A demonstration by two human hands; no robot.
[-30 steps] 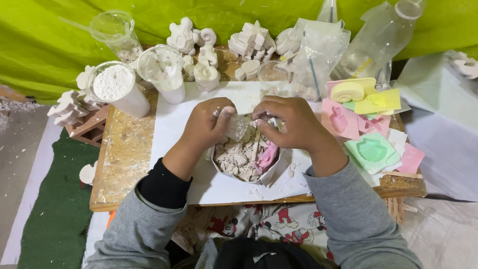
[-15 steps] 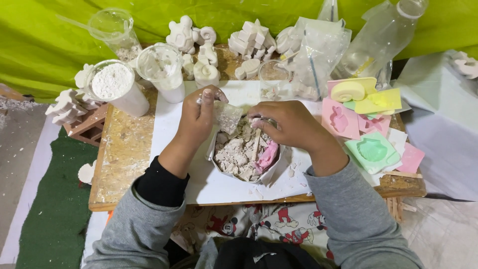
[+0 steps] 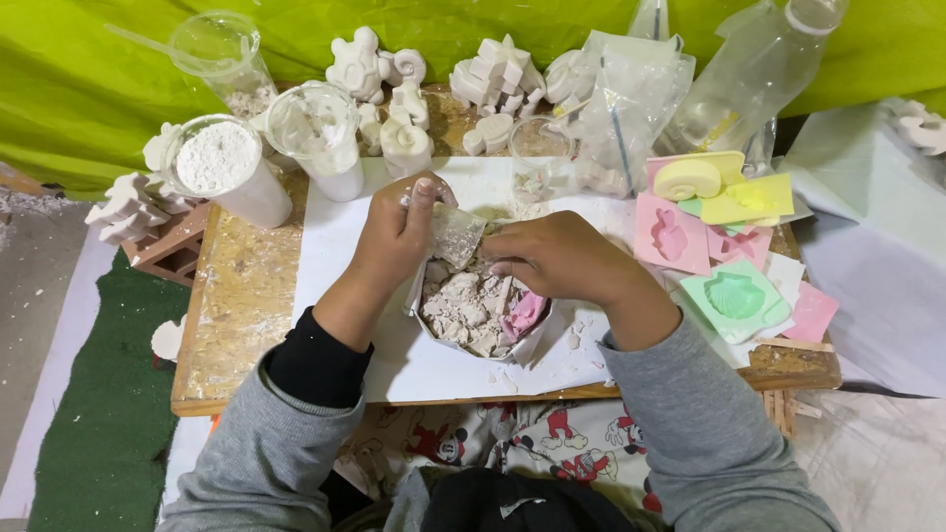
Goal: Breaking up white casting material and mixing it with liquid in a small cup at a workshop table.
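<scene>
Both hands work over a paper bowl (image 3: pixel 480 325) of plaster crumbs: left hand (image 3: pixel 399 232) pinches a crusted shard (image 3: pixel 455 234) above it so debris drops inside; right hand (image 3: pixel 557 258) curls, fingertips in the rubble.

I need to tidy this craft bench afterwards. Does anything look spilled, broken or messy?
Yes. The bowl under both hands holds broken plaster chunks, and white crumbs lie scattered on the white sheet beside it. The wooden board at left is dusted with powder.

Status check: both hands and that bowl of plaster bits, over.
Left hand pinching a thin whitish plaster shard. Right hand resting over bowl of broken plaster. Nothing obstructing.
</scene>
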